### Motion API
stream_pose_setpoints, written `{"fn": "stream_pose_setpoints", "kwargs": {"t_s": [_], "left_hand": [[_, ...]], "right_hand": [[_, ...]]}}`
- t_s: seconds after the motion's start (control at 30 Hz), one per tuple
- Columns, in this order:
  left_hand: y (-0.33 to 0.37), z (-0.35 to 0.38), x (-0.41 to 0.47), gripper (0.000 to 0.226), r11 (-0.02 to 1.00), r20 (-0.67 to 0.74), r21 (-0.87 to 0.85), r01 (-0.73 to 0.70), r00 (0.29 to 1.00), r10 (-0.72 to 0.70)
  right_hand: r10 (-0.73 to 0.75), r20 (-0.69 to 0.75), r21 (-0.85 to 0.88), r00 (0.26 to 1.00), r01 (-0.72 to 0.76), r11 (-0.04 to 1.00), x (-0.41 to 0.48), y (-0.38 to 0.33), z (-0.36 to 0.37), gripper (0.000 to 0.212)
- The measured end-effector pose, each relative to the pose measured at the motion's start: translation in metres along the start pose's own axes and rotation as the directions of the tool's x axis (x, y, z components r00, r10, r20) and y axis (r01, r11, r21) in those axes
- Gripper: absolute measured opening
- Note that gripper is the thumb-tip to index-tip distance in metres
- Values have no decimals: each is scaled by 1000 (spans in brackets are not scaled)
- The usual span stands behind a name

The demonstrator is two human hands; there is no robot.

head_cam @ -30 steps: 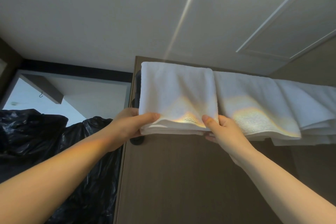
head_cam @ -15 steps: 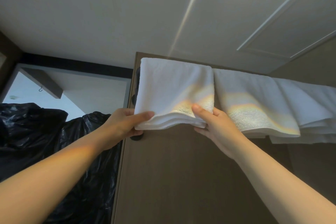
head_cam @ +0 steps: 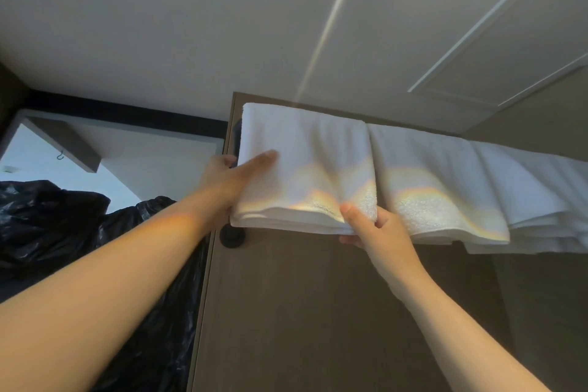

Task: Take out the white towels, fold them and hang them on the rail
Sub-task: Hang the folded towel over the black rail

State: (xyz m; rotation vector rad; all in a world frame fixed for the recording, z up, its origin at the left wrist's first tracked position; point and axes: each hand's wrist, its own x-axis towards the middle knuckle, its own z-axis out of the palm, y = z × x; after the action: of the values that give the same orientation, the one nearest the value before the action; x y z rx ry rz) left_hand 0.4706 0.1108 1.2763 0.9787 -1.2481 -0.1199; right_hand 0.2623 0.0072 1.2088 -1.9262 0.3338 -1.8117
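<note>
A folded white towel (head_cam: 305, 162) hangs over a rail high on a brown wall panel; the rail itself is hidden under the cloth. My left hand (head_cam: 235, 175) holds the towel's left edge, thumb across the front and fingers behind it. At the lower right corner my right hand (head_cam: 372, 226) pinches the hem, thumb in front and fingers underneath. Two more folded white towels hang to the right: a second towel (head_cam: 436, 181) beside the first and a third towel (head_cam: 534, 188) at the frame's edge.
The brown wall panel (head_cam: 318, 312) fills the space below the towels, with a round black knob (head_cam: 232, 237) near its left edge. Black plastic bags (head_cam: 63, 232) are piled at the left. A white ceiling (head_cam: 191, 25) is overhead.
My left thumb slid up the towel's left edge from the bottom hem. My right hand stayed at the lower right corner. The towel sits a little straighter on the rail.
</note>
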Motion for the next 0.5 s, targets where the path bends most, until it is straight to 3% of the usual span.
{"fn": "stream_pose_setpoints", "kwargs": {"t_s": [0.07,0.17,0.23,0.27,0.3,0.37,0.43,0.5], "left_hand": [[3,5,-1,58,997,7,75,-4,1000,3],[-2,8,-5,50,986,-23,144,-83,996,87],[-3,8,-6,49,982,-28,142,-122,991,128],[-2,8,-7,49,980,-25,148,-130,991,135],[-2,8,-7,50,977,-21,161,-138,989,143],[-2,7,-7,50,973,-6,170,-155,987,158],[-4,6,-7,50,977,-7,144,-159,987,162],[-5,6,-9,50,978,-15,129,-164,986,168]], "right_hand": [[29,2,96,1000,-29,995,-2,0,-1,20],[157,40,135,987,-161,978,-3,-3,1,20],[238,78,-12,968,-238,971,-6,-13,0,27],[241,62,-168,968,-228,959,-7,-19,-3,31],[201,19,-360,979,-181,915,-10,-26,-7,34],[-17,-80,-711,997,-45,701,-17,-42,-18,33],[-283,-93,-867,955,62,495,-25,-59,-23,34],[-421,-41,-909,906,141,393,-28,-70,-20,41]]}}
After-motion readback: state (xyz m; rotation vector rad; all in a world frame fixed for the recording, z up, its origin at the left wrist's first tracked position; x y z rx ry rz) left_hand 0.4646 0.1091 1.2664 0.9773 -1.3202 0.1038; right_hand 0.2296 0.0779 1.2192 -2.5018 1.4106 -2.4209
